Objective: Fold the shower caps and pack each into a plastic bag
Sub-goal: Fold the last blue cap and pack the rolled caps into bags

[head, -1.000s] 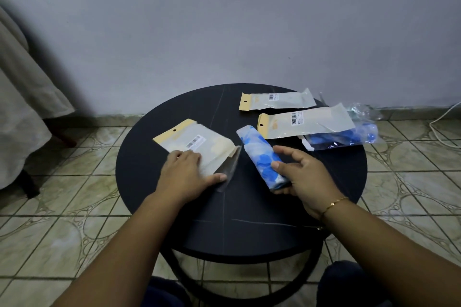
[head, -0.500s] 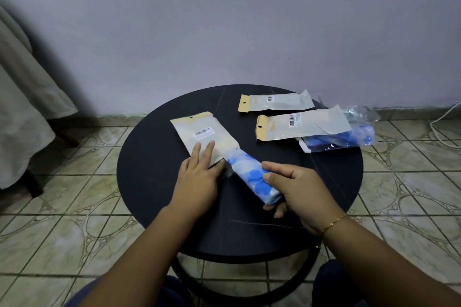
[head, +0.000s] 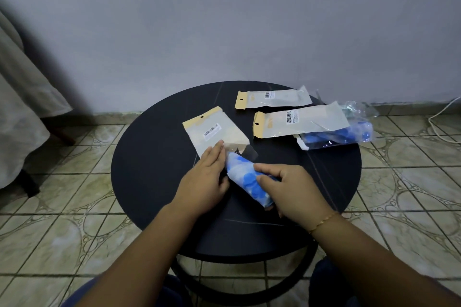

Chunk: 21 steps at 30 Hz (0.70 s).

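As I watched from afar, right hand (head: 290,188) gripped the folded blue shower cap (head: 245,178) on the round black counter (head: 154,169), its far end at the plastic bag (head: 215,132) mouth, left hand (head: 205,182) flat, fingers straight, pressing that bag down.

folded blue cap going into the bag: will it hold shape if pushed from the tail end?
Probably not: the folded shower cap looks like thin, soft film, so it may buckle. Its loose roll could spring open if the right hand lets go. The plastic bag looks flimsy; the left hand pinning it helps.
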Motion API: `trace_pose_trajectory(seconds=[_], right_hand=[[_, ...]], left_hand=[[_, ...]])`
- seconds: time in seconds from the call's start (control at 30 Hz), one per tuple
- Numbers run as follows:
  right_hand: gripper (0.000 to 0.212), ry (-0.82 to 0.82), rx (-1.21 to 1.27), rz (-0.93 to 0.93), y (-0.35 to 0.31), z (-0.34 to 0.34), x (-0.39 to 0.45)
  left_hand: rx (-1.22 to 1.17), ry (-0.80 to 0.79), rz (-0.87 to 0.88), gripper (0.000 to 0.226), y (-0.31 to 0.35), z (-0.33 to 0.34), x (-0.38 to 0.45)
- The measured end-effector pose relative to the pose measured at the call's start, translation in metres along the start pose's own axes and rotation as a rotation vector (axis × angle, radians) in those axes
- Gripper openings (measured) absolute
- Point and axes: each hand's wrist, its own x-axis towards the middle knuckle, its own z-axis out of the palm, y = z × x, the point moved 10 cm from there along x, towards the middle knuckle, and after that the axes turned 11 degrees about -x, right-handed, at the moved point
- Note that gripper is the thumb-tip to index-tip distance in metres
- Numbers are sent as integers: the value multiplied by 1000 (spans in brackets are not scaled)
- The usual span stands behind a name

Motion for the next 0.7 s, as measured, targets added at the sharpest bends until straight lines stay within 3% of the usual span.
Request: trace_pose_trajectory(seconds=[0.3,0.63,0.7], right_hand=[[34,62,44,68,5,18,22],[36,97,-6,26,-14,31,35],[39,63,115,88,-9,34,40]], left_hand=[[57,177,269,59,34,-4,-8],[43,189,320,61,36,4,-9],[20,185,290,63,33,4,-9]])
